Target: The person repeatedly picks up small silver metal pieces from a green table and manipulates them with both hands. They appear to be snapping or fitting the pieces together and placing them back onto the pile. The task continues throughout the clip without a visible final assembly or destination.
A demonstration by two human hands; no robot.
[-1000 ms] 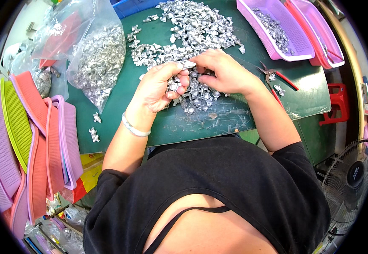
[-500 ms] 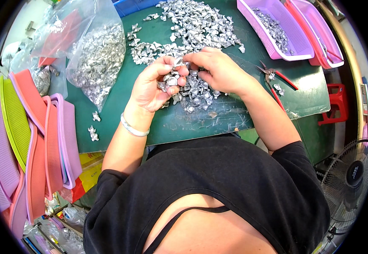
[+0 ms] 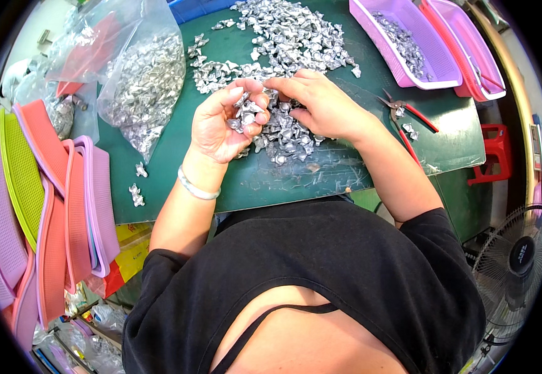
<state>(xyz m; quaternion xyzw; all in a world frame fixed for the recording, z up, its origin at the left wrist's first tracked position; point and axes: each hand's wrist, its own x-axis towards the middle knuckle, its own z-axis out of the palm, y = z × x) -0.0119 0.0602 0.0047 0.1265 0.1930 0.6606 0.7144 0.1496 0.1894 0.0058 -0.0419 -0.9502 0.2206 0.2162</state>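
My left hand (image 3: 221, 121) is curled palm-up around several small silver metal castings (image 3: 246, 113), knobby little pieces lying in its fingers. My right hand (image 3: 324, 105) hovers beside it, palm down, index fingertip reaching to the left fingertips and thumb held apart. No piece shows between those fingers, though part of them is hidden. Below both hands lies a small pile of the same castings (image 3: 288, 140). A larger heap (image 3: 299, 37) spreads farther back on the green table (image 3: 246, 187).
At left stand a clear bag of castings (image 3: 146, 87) and stacked plastic baskets (image 3: 18, 181). Two loose castings (image 3: 136, 195) lie near the left edge. Red-handled cutters (image 3: 421, 117) rest at right, below a purple basket (image 3: 442, 68) holding castings. A fan (image 3: 514, 262) stands lower right.
My right index finger has shifted slightly left, and the casting that showed between the two hands' fingertips is no longer seen there. My left hand has turned slightly, showing more castings.
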